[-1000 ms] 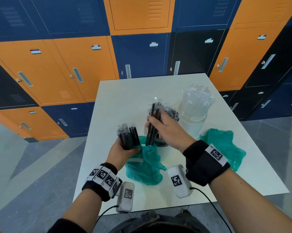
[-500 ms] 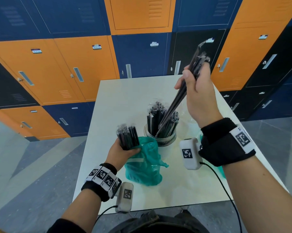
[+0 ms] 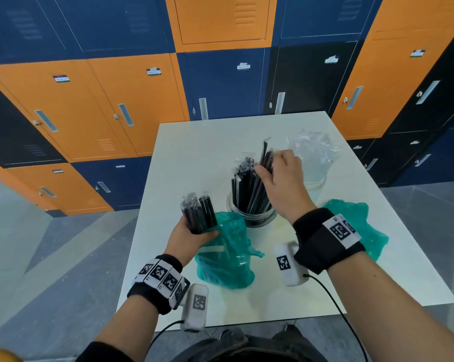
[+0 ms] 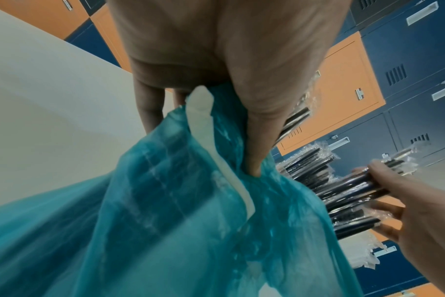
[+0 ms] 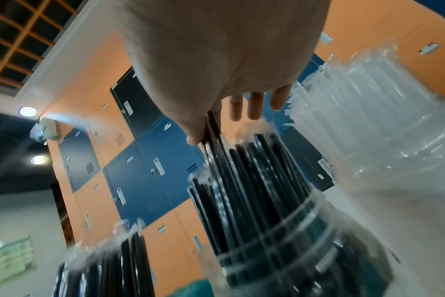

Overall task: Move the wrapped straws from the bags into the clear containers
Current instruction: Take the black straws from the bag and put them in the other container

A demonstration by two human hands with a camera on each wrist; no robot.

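Observation:
My left hand [image 3: 198, 232] grips a bundle of black wrapped straws [image 3: 198, 212] together with the rim of a teal bag [image 3: 226, 259] at the table's near left. Its thumb presses the bag's plastic [image 4: 165, 201] in the left wrist view. My right hand [image 3: 269, 164] pinches a few black wrapped straws [image 3: 265, 155] between thumb and forefinger, its other fingers spread. Their lower ends stand in the clear container [image 3: 254, 218], which holds many black straws [image 5: 254, 180]. A second clear container [image 3: 313, 176] behind it is full of clear wrapped straws [image 5: 368, 112].
A second teal bag [image 3: 356, 228] lies crumpled on the white table [image 3: 194, 152] under my right wrist. Orange, blue and black lockers [image 3: 116, 105] stand beyond the table. Grey floor lies to the left and right of the table.
Half a second ago my right hand held its few straws high above the table; it has since come down, with the straws standing in the container. The left hand has stayed put.

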